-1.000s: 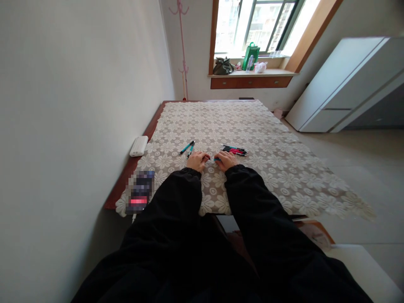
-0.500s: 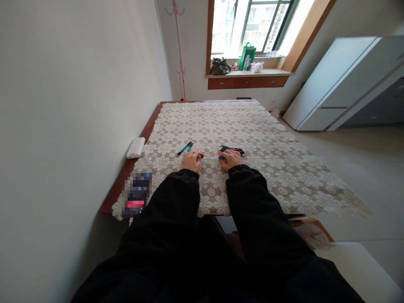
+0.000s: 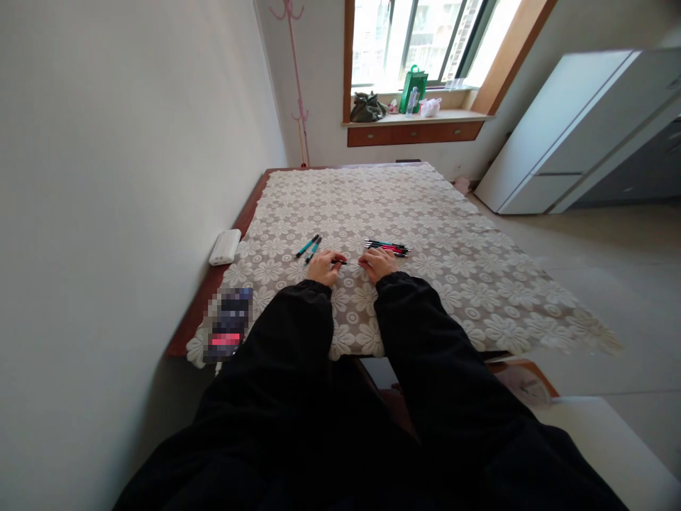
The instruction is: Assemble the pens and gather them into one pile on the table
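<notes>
Both my hands rest on a lace-covered table (image 3: 452, 234). My left hand (image 3: 324, 267) and my right hand (image 3: 377, 264) are close together, and a thin dark pen part (image 3: 348, 263) spans the gap between their fingertips, each hand pinching one end. Two teal pens (image 3: 309, 247) lie just beyond my left hand. A bundle of black and red pens (image 3: 387, 248) lies just beyond my right hand. Black sleeves cover both forearms.
A white power bank (image 3: 225, 246) sits at the table's left edge by the wall. A blurred dark object (image 3: 228, 325) lies at the near left corner. A white cabinet (image 3: 574, 135) stands at right; a windowsill (image 3: 415, 117) with bags at the back.
My hands drew apart half a second ago, the right one holding a teal piece. They have come back together and a thin dark piece now bridges them. The view shifted slightly.
</notes>
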The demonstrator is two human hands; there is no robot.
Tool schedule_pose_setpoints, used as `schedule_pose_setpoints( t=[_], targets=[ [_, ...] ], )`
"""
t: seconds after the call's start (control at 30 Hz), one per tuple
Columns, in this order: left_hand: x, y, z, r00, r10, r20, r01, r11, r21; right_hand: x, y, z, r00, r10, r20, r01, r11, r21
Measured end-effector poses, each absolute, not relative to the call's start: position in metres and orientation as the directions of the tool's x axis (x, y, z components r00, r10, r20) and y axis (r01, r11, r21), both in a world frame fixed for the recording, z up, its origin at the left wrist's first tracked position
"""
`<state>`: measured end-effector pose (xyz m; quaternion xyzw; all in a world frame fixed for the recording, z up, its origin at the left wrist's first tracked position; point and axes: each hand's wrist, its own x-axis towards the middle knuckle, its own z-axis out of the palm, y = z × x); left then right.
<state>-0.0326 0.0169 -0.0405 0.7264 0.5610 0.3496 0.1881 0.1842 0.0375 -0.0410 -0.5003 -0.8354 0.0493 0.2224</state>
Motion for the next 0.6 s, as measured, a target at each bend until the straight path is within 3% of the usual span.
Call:
schedule_pose_setpoints(
  t=[0.4, 0.6],
  targets=[
    [-0.037, 0.020, -0.044, 0.029, 0.938, 0.346, 0.623, -0.287, 0.727, 0.188, 0.044, -0.047, -0.322, 0.911, 0.258, 0.860, 0.395, -0.322],
    [-0.038, 0.020, -0.043, -0.023, 0.922, 0.385, 0.634, -0.284, 0.719, 0.190, 0.051, -0.055, -0.281, 0.907, 0.313, 0.845, 0.389, -0.369]
  ],
)
